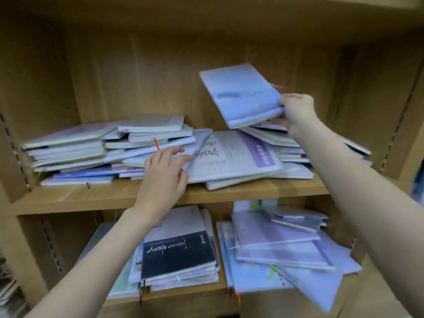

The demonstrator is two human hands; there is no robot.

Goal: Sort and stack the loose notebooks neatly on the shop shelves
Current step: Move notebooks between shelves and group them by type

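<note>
Head view, wooden shop shelving. My right hand (pixel 296 113) grips a pale blue notebook (pixel 241 97) by its right edge, thumb on the cover and fingers beneath; the book is lifted and tilted above the right end of the upper shelf (pixel 241 191), clear of the heap under it except perhaps at its lower corner, where I cannot tell whether it touches. My left hand (pixel 165 173) rests with fingers spread and nearly straight against the middle of the upper shelf's load, fingertips on the lower left corner of a white-and-purple notebook (pixel 236 154) that lies slanted across the centre; it grasps nothing.

Surroundings on the upper shelf: a left stack (pixel 68 152) of lilac and white notebooks, unevenly squared, reaches the left wall; an orange ribbon marker (pixel 156 143) sticks out just above my left fingers and a purple one (pixel 88 185) hangs over the front edge. A right heap (pixel 296 154) of fanned notebooks lies under and behind my right forearm, which hides part of it.

Lower shelf (pixel 183 292): a pile topped by a dark-covered notebook (pixel 179 253) sits at the centre, partly covered by my left forearm; to its right a loose lilac pile (pixel 280 246) spills over the front edge toward the right corner, with a green marker (pixel 272 271) and an orange marker (pixel 238 298) protruding.

Motion blur softens the cover print.
</note>
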